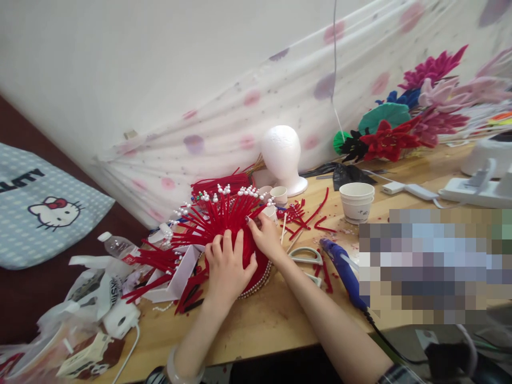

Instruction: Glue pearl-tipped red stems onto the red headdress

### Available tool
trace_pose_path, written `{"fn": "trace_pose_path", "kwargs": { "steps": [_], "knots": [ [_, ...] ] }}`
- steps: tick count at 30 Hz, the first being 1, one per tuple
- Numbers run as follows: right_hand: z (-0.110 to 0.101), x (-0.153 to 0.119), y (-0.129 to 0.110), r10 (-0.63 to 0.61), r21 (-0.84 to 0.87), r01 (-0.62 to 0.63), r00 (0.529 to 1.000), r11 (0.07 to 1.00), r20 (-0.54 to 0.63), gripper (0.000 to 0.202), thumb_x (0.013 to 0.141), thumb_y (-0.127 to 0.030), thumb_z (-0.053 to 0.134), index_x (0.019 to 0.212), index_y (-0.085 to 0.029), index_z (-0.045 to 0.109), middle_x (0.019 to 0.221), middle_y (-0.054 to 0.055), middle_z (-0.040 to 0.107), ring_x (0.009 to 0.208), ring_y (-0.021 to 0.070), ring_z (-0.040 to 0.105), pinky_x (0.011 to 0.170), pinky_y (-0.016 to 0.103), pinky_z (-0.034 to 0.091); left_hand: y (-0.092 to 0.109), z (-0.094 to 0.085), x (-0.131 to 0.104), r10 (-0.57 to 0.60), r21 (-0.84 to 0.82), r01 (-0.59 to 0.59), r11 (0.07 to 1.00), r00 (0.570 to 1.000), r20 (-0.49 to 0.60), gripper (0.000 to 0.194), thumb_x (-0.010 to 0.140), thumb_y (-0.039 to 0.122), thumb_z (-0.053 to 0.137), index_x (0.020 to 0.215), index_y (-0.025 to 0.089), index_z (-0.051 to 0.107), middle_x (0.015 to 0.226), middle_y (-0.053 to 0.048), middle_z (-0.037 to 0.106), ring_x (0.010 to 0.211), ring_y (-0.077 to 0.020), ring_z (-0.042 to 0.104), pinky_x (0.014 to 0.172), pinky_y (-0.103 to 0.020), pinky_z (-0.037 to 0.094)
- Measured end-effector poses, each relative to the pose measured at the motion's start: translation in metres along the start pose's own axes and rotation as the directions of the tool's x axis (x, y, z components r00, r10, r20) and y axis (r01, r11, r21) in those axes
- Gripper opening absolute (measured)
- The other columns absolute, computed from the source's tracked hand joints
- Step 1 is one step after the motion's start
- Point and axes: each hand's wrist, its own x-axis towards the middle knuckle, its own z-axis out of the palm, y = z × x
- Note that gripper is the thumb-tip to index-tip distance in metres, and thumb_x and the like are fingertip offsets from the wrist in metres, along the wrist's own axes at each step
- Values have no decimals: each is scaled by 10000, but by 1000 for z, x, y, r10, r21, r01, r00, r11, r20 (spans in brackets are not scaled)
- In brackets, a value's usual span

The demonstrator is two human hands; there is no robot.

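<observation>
A red headdress [252, 253] of fuzzy chenille stems lies on the table, its stems fanned out and tipped with white beads. A string of pearl-like beads [262, 282] runs along its lower right edge. My left hand [228, 264] grips the front of it, fingers bent and pressed among the red stems. At its right side my right hand [264, 234] pinches at the base of the stems with thumb and fingertips; the exact spot is partly hidden. Behind the headdress stands a white foam head [281, 154].
Scissors [306, 256] and a blue glue gun [344, 272] lie to the right, near stacked paper cups [357, 202]. A white box [182, 274], a plastic bottle [120, 245] and plastic bags [92, 282] crowd the left. Felt-like flowers [390, 140] stand at the back right.
</observation>
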Motion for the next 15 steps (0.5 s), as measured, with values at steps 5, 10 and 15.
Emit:
{"fn": "trace_pose_path", "kwargs": {
  "steps": [5, 10, 15],
  "knots": [
    [1, 0, 2, -1, -5, 1, 1000, 1000, 5, 136, 855, -265, 504, 876, -182, 609, 872, 88, 701, 765, 219, 628, 728, 346, 473, 2, -3, 2, -17, -1, 17, 1000, 1000, 16, 502, 840, 347, 548, 1268, 91, 600, 1243, -214, 559, 1110, -385, 454, 932, -545, 385],
    [1, 0, 4, -8, -10, 8, 1000, 1000, -5, 127, 858, -275, 504, 838, -190, 597, 853, 83, 695, 763, 219, 621, 731, 346, 470, 2, 0, 0, -25, -3, 25, 1000, 1000, -1, 516, 840, 347, 545, 1285, 87, 572, 1250, -211, 560, 1119, -384, 452, 947, -544, 370],
    [1, 1, 4, -9, -12, 9, 1000, 1000, -8, 125, 856, -279, 504, 818, -197, 592, 831, 74, 693, 747, 218, 617, 716, 339, 461, 1, 7, -4, -13, -4, 13, 1000, 996, -91, 472, 852, 341, 533, 1221, 48, 563, 1236, -216, 572, 1123, -369, 459, 961, -520, 363]
  ]
}}
